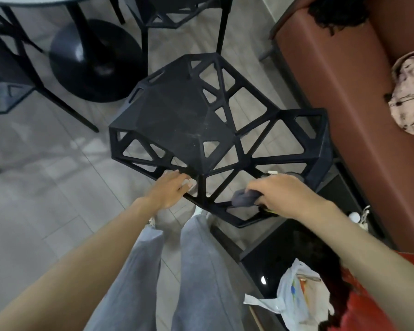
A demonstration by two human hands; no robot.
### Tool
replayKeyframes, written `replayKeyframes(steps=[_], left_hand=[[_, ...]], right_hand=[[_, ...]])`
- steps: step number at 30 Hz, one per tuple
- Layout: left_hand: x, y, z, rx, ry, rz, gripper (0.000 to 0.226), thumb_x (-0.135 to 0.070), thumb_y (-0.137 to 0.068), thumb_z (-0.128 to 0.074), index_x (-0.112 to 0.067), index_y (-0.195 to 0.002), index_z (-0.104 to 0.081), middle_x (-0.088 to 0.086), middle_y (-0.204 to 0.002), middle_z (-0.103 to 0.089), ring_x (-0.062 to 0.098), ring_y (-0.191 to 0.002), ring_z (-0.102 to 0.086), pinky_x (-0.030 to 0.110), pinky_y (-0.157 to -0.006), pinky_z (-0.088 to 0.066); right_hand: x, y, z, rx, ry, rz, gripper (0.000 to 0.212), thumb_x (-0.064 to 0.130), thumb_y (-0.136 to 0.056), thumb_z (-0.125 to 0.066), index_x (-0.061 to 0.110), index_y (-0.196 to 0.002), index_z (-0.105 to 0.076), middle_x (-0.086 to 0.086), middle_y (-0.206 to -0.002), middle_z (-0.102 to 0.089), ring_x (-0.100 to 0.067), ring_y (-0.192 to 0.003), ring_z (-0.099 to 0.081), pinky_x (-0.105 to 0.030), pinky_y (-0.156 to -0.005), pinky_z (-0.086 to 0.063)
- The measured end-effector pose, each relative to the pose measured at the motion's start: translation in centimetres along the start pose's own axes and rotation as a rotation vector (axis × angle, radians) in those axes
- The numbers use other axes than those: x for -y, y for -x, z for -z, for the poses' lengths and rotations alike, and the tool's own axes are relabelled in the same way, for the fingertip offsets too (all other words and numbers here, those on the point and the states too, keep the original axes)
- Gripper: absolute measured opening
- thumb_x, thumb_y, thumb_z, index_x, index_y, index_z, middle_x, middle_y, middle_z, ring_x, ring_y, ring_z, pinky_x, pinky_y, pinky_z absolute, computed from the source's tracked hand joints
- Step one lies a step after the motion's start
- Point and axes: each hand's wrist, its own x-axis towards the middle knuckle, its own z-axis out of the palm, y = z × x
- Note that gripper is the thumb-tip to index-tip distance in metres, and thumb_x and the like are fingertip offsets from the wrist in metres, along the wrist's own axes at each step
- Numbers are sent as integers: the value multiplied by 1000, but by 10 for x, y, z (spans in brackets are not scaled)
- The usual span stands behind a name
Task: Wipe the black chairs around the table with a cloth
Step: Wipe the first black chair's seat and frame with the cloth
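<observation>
A black chair [177, 120] with an open lattice frame stands in front of me, its seat dusty and its backrest nearest me. My left hand [170, 188] grips the top bar of the backrest on the left. My right hand [282, 194] holds a bunched dark grey cloth [243, 198] against the backrest bar on the right. Two more black chairs stand by the table, one at the far left [7, 75] and one at the top [184, 17].
The round table's black pedestal base [93, 60] stands on the tiled floor at upper left. A brown sofa [344, 91] runs along the right with a patterned bag [411, 91]. A black low table [285, 254] with a plastic bag [294, 295] sits at lower right.
</observation>
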Motion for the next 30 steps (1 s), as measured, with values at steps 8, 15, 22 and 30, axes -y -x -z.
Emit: replayKeyframes(steps=[8,15,22,30], left_hand=[[9,11,-22,-100,-236,-27,83,-72,-96,1,-31,-156,-39,-5,-164,-34,20,-160,-6,45,-125,13],[12,11,-25,-40,-286,-3,57,-54,-108,-4,-41,-159,-25,-5,-170,-20,18,-160,2,49,-128,8],[8,12,-21,26,-238,18,56,-56,-109,-6,-43,-162,-15,-7,-172,-13,16,-160,6,47,-127,12],[6,16,-30,-46,-330,21,68,-61,-101,5,-41,-163,-15,-3,-173,-13,23,-160,1,49,-127,6]], right_hand=[[44,4,-23,-95,-167,54,22,31,-95,-67,34,-117,-65,10,-112,-69,-17,-112,-61,-38,-100,-48],[100,-36,-61,-205,-85,120,23,13,-88,-68,24,-107,-61,3,-107,-68,-21,-108,-64,-36,-100,-39],[43,46,-50,-208,-74,183,46,13,-64,-88,20,-107,-73,1,-103,-73,-21,-108,-68,-47,-113,-42],[80,-32,-71,-130,-79,140,26,8,-83,-70,19,-105,-62,-2,-101,-67,-25,-100,-64,-38,-96,-41]])
